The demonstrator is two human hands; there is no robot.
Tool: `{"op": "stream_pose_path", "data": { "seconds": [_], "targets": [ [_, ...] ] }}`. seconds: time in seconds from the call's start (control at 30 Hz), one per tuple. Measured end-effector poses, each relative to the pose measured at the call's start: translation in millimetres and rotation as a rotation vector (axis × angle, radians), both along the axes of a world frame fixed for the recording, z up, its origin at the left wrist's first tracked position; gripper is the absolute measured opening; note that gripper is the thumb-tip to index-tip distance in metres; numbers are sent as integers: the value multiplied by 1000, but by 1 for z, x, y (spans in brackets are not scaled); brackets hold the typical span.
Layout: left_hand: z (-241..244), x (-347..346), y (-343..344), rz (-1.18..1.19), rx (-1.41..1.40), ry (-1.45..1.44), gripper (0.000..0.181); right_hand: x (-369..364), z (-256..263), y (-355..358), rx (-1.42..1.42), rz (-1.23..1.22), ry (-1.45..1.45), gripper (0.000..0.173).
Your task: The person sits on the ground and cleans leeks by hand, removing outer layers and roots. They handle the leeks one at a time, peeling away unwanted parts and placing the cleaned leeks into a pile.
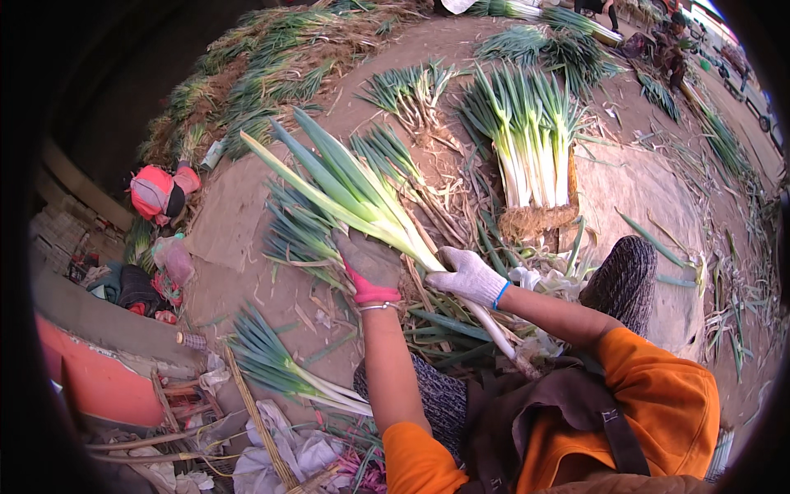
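A long green onion lies slantwise in front of me, its leaves up to the left and its roots near my apron. My left hand, in a grey and pink glove, is under its lower leaves; whether the fingers close on it is hidden. My right hand, in a whitish knit glove with a blue cuff, grips the stalk at the top of its white part. Trimmed-looking green onions stand in a neat row beyond, roots toward me. Another small bunch of green onions lies at the lower left.
Large heaps of green onions cover the ground at the upper left. A person in a pink top bends at the left. Loose leaves and peelings lie between my knees. A wooden stick and white plastic sacks are at the lower left.
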State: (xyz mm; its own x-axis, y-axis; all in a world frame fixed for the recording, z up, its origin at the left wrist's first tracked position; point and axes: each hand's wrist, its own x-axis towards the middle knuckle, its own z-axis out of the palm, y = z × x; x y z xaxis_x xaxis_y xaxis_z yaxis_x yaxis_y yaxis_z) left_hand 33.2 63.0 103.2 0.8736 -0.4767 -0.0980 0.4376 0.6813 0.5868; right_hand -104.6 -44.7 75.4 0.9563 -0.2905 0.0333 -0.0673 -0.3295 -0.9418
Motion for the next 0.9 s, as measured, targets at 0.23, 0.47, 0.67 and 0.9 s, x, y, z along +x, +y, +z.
{"op": "stream_pose_path", "data": {
  "seconds": [0.23, 0.47, 0.67, 0.9],
  "targets": [
    [-20, 1, -3, -2, 198, -153, 46, 57, 4, 0, 203, -45, -41, 51],
    [-40, 1, -2, 71, 351, -179, 46, 62, -13, -7, 62, -45, -112, 45],
    [-26, -9, -3, -40, 148, -48, 42, -36, -62, -21, 47, 87, 84, 38],
    [-69, 21, 5, -70, 174, 26, 43, -183, -85, -31, -111, 332, 313, 34]
  ]
}}
